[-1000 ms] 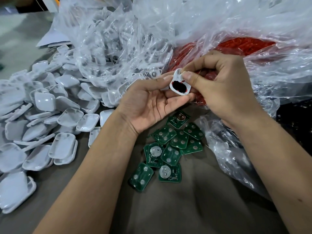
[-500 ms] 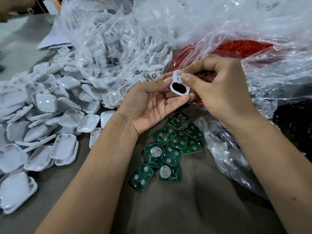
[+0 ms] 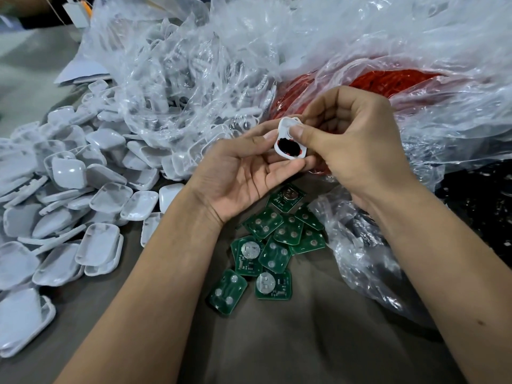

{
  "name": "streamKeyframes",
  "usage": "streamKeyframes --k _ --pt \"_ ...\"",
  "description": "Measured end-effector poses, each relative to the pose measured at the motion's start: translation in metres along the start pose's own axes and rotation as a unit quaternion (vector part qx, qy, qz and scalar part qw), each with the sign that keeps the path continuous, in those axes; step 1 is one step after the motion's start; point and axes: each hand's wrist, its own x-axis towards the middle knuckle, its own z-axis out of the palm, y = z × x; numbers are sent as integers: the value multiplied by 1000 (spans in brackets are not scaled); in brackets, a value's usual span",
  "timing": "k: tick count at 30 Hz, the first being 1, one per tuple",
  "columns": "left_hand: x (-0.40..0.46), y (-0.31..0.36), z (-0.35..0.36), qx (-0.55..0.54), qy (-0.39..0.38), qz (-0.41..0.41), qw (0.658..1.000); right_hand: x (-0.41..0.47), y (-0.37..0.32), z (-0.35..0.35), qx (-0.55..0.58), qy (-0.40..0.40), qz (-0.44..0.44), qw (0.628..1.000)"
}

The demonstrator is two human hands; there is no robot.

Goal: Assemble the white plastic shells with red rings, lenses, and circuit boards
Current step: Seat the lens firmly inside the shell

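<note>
A small white plastic shell (image 3: 285,131) is held between both hands above the table's middle. In its opening sits a dark lens (image 3: 288,147) with a thin red ring showing at its edge. My left hand (image 3: 243,173) lies palm up and holds the shell from the left and from below with its fingertips. My right hand (image 3: 352,145) pinches the shell's right side, its thumb pressing on the white face. Several green circuit boards (image 3: 277,245) lie scattered on the table just below my hands.
A heap of white shells (image 3: 69,195) covers the left side. A clear plastic bag (image 3: 180,79) with more shells sits behind it. A bag of red rings (image 3: 388,81) lies behind my right hand. At the right is a bag of dark parts (image 3: 482,206).
Both hands and the shell kept nearly the same place. My right thumb has slid a little on the shell's face.
</note>
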Motion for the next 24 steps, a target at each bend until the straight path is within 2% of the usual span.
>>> streamKeyframes --k 11,24 --pt "-3 -1 1 26 -32 -1 999 3 -6 -13 152 -93 118 977" --pt "-2 -1 2 5 -21 3 1000 2 -2 -11 135 -69 106 983"
